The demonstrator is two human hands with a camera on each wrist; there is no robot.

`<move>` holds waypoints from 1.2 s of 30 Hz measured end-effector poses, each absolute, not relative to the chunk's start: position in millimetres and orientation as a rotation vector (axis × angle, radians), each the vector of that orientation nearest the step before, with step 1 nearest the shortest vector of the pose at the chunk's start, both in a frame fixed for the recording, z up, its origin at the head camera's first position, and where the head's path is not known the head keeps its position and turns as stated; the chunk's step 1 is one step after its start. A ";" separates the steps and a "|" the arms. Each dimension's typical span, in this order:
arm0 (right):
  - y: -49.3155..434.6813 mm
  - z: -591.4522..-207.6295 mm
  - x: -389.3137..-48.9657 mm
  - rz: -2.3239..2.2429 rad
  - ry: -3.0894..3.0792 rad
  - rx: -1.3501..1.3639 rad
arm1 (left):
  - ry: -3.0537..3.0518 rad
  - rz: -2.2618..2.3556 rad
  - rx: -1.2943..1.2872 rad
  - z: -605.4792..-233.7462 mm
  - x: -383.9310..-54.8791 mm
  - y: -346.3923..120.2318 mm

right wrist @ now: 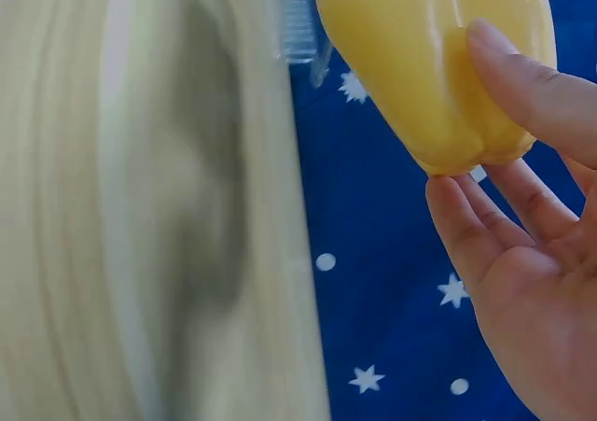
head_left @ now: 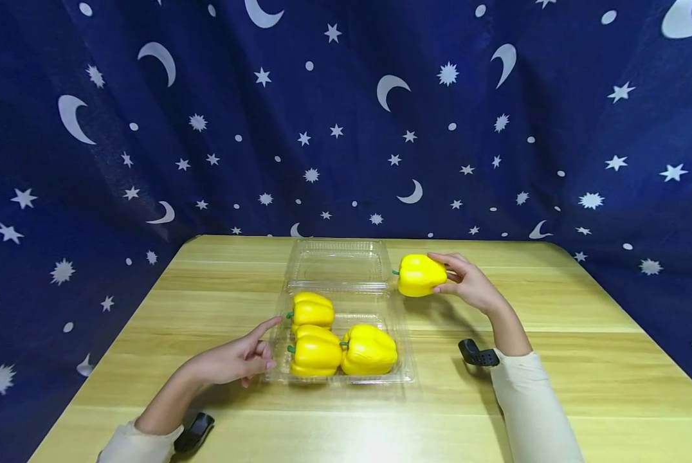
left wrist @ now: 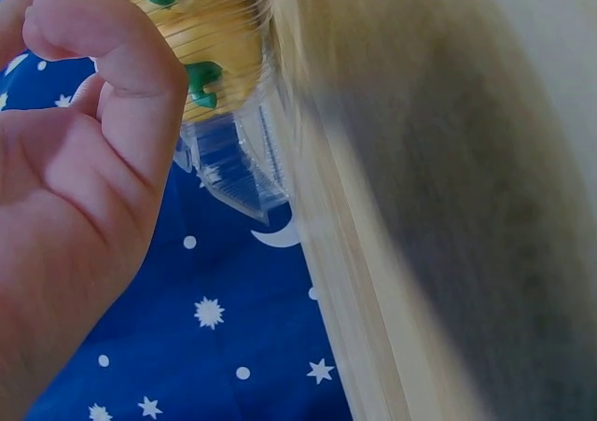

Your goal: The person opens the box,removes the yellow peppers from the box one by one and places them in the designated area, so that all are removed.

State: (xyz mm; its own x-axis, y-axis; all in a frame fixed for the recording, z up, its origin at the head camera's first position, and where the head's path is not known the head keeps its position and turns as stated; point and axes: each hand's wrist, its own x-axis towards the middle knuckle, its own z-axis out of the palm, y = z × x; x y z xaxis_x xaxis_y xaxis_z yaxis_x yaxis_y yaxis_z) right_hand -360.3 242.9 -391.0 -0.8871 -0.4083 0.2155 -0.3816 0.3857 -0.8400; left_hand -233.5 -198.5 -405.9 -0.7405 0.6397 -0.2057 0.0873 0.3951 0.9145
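Note:
A yellow bell pepper [head_left: 420,275] is held by its blunt end above the table, right of a clear plastic clamshell box [head_left: 404,360]. My right hand [head_left: 467,281] grips it between thumb and fingers; its green stem points left. In the right wrist view the thumb presses the side of the same bell pepper [right wrist: 434,76]. Inside the box's near half lie three more yellow bell peppers, one at back left [head_left: 313,310], one at front left [head_left: 315,352] and one at front right [head_left: 369,350]. My left hand [head_left: 230,360] is at the box's left edge, index finger extended; contact is unclear.
The box's lid [head_left: 340,267] lies folded back on the wooden table [head_left: 207,289]. A dark blue curtain [head_left: 346,128] with moons and stars hangs behind and beside the table. Black wrist devices [head_left: 194,433] sit below both hands.

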 end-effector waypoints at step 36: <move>257.8 -417.1 -367.2 -1.466 2.412 -0.585 | 2.113 1.349 0.604 -404.0 -231.6 -198.7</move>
